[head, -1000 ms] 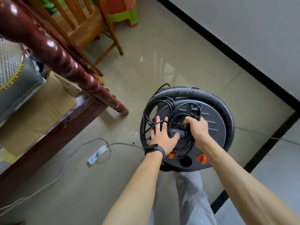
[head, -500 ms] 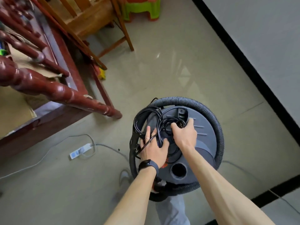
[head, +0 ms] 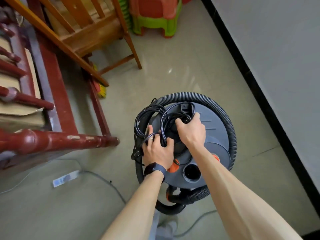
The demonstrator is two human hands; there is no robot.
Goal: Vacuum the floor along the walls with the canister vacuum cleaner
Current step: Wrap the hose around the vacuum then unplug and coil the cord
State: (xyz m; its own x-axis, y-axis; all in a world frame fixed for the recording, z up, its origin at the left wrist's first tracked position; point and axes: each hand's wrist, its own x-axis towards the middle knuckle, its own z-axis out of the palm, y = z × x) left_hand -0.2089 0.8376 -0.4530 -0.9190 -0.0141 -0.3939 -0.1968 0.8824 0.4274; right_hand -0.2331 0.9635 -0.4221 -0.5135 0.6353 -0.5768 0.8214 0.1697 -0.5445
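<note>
The round grey canister vacuum (head: 213, 134) stands on the tiled floor below me, its ribbed black hose (head: 223, 110) wrapped around the lid. Loops of black power cord (head: 147, 115) lie bunched on the lid's left side. My left hand (head: 158, 149) grips the cord loops, with a dark watch on the wrist. My right hand (head: 189, 129) curls around the black handle at the lid's centre, where more cord passes under the fingers. Orange buttons and an open round port (head: 192, 172) show on the lid's near side.
A dark red wooden bed frame (head: 57, 141) runs along the left. A wooden chair (head: 97, 37) and stacked plastic stools (head: 155, 16) stand at the back. A white power strip (head: 65, 178) with its cable lies on the floor to the left. The grey wall with a black skirting (head: 259, 94) runs at right.
My view has shifted so the vacuum sits lower and farther from the bed frame. Both hands have stayed on the cord and handle.
</note>
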